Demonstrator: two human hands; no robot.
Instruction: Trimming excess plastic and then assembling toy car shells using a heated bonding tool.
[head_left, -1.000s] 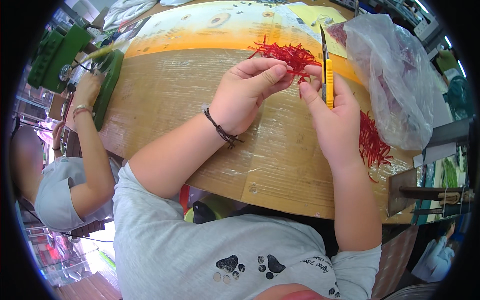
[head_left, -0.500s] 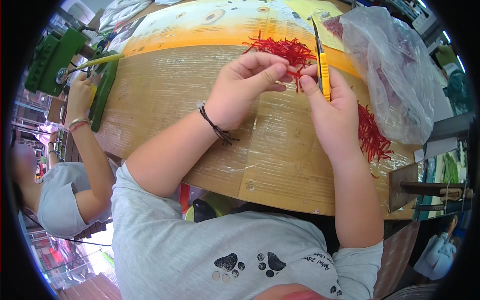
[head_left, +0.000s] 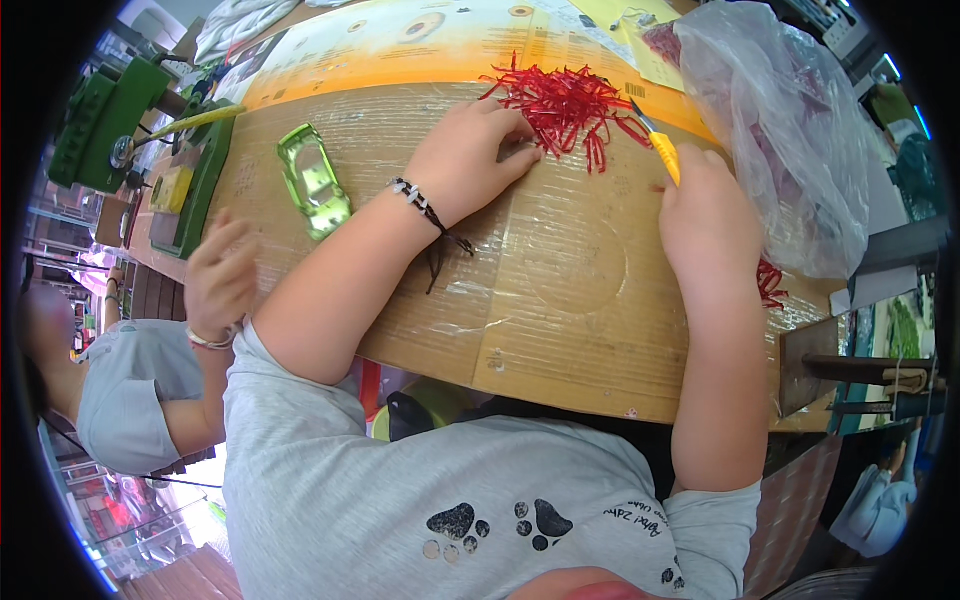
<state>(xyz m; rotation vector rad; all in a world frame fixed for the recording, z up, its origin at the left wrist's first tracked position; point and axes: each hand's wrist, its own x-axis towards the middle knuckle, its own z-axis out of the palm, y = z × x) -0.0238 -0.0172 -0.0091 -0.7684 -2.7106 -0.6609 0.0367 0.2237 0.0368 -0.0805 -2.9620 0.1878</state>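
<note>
A yellow-handled craft knife (head_left: 667,158) is gripped in the right hand (head_left: 708,212). A heap of thin red strips (head_left: 572,102) is spread just beyond the left hand (head_left: 468,158) on the brown cardboard-covered surface (head_left: 580,335). Left of that hand, a glossy green car-shaped piece (head_left: 315,182) is laid; a translucent plastic bag (head_left: 805,150), beside the right.

- Cutter knife (head_left: 666,158): yellow handle, narrow dark blade baring; tilting in the right hand (head_left: 710,210), tip pointing up-left, just beside the heap.
- Heap of red strips (head_left: 565,100): thin, glossy, tangling loosely; lying on the tabletop (head_left: 580,350), several ends straying nearward.
- Smaller red clump (head_left: 770,285): lying farther right, showing only partly.
</note>
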